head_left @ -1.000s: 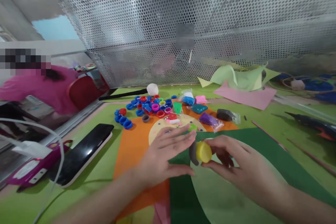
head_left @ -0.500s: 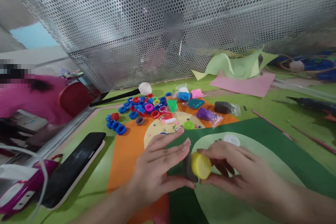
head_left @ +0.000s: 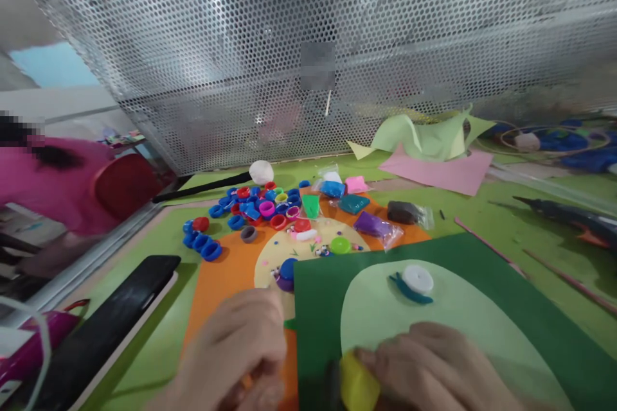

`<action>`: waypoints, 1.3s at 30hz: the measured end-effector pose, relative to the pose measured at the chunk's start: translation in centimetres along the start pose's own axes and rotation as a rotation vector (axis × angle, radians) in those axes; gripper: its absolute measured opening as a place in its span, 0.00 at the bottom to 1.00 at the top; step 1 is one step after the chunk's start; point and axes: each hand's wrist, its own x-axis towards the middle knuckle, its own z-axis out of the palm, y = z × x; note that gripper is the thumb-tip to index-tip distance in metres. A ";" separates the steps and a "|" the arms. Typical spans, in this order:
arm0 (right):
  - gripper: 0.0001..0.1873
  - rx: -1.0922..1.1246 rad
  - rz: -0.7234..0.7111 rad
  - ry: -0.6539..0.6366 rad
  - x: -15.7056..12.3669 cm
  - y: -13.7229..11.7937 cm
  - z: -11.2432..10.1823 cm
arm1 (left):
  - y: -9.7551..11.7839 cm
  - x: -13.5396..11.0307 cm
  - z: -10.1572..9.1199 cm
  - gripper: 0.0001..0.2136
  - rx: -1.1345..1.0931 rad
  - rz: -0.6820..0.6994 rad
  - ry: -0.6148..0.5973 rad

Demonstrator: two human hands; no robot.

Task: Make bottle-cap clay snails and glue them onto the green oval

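Note:
My right hand (head_left: pixel 429 366) grips a yellow bottle cap (head_left: pixel 357 385), blurred by motion, low over the pale green oval (head_left: pixel 463 321). Against the cap's left side is a dark grey piece, apparently modelling clay (head_left: pixel 332 385). My left hand (head_left: pixel 241 347) is curled closed over the orange sheet (head_left: pixel 207 308), apart from the cap; its fingertips are hidden. On the oval, beyond my right hand, a white cap (head_left: pixel 417 279) sits against a teal clay strip (head_left: pixel 409 290), like a snail.
Several coloured bottle caps (head_left: pixel 267 208) lie at the back left. Bagged clay, including a purple pack (head_left: pixel 376 226), sits behind the green sheet (head_left: pixel 318 295). A black phone-like object (head_left: pixel 110 321) is at left, a glue gun (head_left: pixel 569 215) at right. A perforated metal panel (head_left: pixel 270 45) stands behind.
Both hands have moved down toward me and apart. My left hand has left the yellow cap and curled closed. The cap has moved nearer with my right hand, uncovering the white cap.

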 end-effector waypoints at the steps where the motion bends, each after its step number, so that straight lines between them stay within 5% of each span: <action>1: 0.10 0.005 0.044 -0.049 0.1 0.1 -0.2 | 0.0 -0.1 0.2 0.12 0.038 -0.017 -0.070; 5: 0.08 -0.004 0.130 -0.140 0.4 0.5 -0.8 | -0.5 -0.2 1.4 0.09 0.160 -0.092 -0.237; 18: 0.07 0.020 0.083 -0.197 -0.1 0.5 -0.7 | 0.1 0.0 2.2 0.17 0.304 -0.100 -0.393; 25: 0.08 0.063 0.098 -0.273 -0.1 0.7 -0.5 | -0.4 0.2 2.2 0.14 0.210 -0.113 -0.342; 39: 0.14 0.044 0.085 -0.261 0.3 0.6 -0.3 | -0.6 0.2 2.3 0.13 0.138 -0.242 -0.433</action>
